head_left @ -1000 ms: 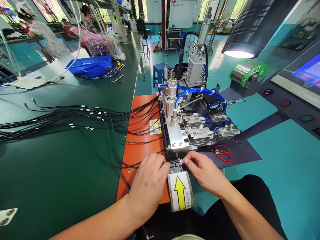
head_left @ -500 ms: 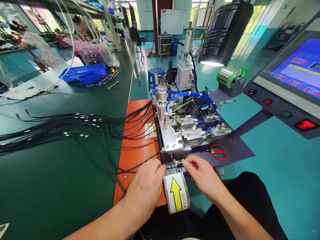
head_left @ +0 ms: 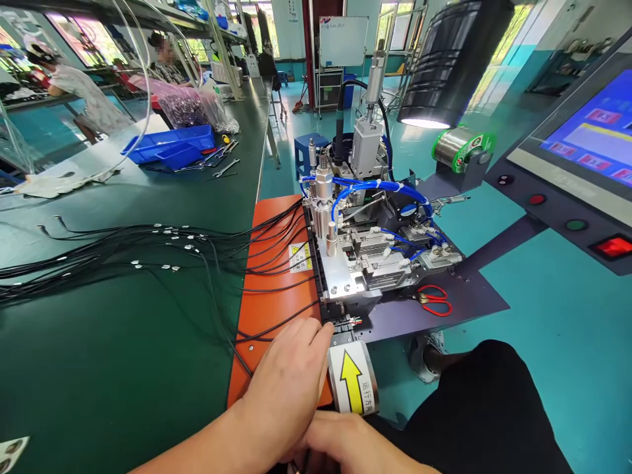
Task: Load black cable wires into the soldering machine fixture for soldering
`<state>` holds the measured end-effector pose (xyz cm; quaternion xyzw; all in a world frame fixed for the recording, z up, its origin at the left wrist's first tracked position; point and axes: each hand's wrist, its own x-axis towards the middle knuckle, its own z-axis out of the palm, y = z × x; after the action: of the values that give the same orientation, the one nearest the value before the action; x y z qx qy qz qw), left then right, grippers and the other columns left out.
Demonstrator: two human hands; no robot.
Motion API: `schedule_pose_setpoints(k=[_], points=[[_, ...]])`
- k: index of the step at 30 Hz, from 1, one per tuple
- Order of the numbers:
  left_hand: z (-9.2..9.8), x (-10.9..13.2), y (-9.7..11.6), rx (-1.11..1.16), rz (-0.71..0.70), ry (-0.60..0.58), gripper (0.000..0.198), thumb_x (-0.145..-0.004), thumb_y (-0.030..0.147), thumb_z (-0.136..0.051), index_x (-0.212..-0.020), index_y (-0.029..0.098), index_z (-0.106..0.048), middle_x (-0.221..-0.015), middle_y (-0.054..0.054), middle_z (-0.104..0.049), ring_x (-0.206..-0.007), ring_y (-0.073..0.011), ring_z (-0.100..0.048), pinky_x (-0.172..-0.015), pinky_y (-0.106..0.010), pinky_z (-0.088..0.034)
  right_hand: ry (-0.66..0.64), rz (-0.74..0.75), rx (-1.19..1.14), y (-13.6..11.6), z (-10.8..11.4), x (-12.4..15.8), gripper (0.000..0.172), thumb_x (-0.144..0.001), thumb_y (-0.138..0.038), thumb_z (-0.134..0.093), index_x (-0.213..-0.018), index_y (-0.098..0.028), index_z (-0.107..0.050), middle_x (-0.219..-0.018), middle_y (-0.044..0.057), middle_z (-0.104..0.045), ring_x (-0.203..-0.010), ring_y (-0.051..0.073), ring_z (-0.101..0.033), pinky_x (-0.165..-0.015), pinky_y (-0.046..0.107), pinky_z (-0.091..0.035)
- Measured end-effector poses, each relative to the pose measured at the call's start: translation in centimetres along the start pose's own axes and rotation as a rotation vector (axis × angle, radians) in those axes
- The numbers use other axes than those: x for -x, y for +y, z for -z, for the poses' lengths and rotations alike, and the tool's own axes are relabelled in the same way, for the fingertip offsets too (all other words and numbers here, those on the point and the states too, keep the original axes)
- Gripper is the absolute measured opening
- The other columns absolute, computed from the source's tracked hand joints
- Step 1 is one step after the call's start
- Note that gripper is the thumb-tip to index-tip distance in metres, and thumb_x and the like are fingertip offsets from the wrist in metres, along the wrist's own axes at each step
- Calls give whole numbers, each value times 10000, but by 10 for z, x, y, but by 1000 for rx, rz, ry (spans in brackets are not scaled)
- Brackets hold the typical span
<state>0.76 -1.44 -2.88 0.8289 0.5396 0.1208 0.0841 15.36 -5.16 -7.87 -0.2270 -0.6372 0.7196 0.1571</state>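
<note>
1. Black cables (head_left: 99,249) here, a big bundle sprawled over the left of the green table (head_left: 123,349), several crossing the orange plate (head_left: 276,306) to the machine (head_left: 338,271).
2. Containers: two blue bins (head_left: 192,137) overlap at the back of the table, can't make out what's in them. Right behind is a pinkish see-through bag (head_left: 185,108) full of small dark bits.
3. My left hand (head_left: 291,372) has its fingers bunched at the machine's near end, coloured wire ends (head_left: 354,321) poking out just past them. Can't tell if I'm pinching that cable. My right hand (head_left: 345,438) is tucked low against the left wrist, fingers hidden, so no clue what they hold.
4. Counts: one pair of red-handled cutters (head_left: 423,299), one solder spool (head_left: 455,147), one yellow arrow sign (head_left: 351,378), two people off left. Cables and wrenches (head_left: 227,168) overlap too much to count.
5. In the way: my left hand hides some cable, and a fat black lamp (head_left: 439,72) hangs beside a control panel (head_left: 555,176).
</note>
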Motion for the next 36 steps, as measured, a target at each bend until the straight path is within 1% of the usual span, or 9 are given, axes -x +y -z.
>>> schedule_pose_setpoints(k=[3,5,7,11,14,17,21,30,36], points=[[4,-1,-1,55,-33,67,254,-913,78,-516,-1132,142,-629,-917,-81,-639,-848,-251,-595,-767,-437,-551,150,-98,-142,-24,12,7,174,-806,-225,-658,-969,-173,-691,-761,-12,-601,-622,92,-515,-582,184,-426],[7,-2,-1,171,-57,121,247,-953,115,-481,-1156,155,-616,-891,-67,-642,-819,-227,-593,-746,-394,-539,302,-125,-118,-41,23,13,105,-804,-180,-645,-902,-159,-677,-703,-30,-566,-593,83,-476,-557,186,-392],[9,-4,1,309,-96,138,256,-982,137,-450,-1193,172,-592,-902,-57,-649,-812,-203,-590,-737,-350,-524,435,-123,-63,-52,36,19,89,-869,-212,-607,-905,-174,-679,-741,-19,-590,-655,102,-510,-615,204,-424],[2,-6,6,464,-169,103,260,-993,157,-467,-1233,194,-561,-982,-61,-663,-863,-193,-580,-772,-327,-496,682,-120,-1,-53,58,30,163,-942,-343,-579,-1020,-225,-658,-886,6,-656,-823,152,-607,-755,246,-487],[-9,-7,8,495,-198,142,210,-980,131,-498,-1161,179,-592,-986,-73,-650,-879,-193,-563,-782,-326,-480,809,-116,4,-45,63,33,260,-927,-407,-614,-1124,-238,-607,-912,10,-665,-815,151,-609,-743,245,-502],[-20,-9,9,457,-213,225,155,-967,125,-532,-1079,164,-633,-907,-74,-620,-827,-187,-537,-728,-312,-465,840,-85,-36,-36,61,33,392,-916,-428,-635,-1250,-251,-531,-937,10,-662,-787,139,-604,-738,244,-515],[-28,-9,8,462,-172,276,150,-949,118,-564,-1072,159,-641,-883,-73,-600,-823,-188,-529,-727,-317,-459,883,-107,-22,-24,58,37,454,-891,-433,-666,-1281,-251,-522,-974,21,-653,-755,132,-603,-732,250,-535],[-34,-7,6,459,-100,320,96,-941,104,-554,-995,146,-622,-833,-58,-561,-792,-182,-510,-705,-324,-439,991,-57,332,-20,55,43,235,-930,-401,-609,-1110,-257,-653,-941,19,-648,-740,130,-613,-663,215,-527],[-35,-6,6,447,-80,310,85,-949,107,-537,-973,145,-609,-831,-60,-550,-797,-186,-502,-700,-328,-438,956,-62,295,-22,55,39,229,-939,-411,-603,-1116,-274,-650,-988,13,-635,-787,137,-611,-693,217,-521]])
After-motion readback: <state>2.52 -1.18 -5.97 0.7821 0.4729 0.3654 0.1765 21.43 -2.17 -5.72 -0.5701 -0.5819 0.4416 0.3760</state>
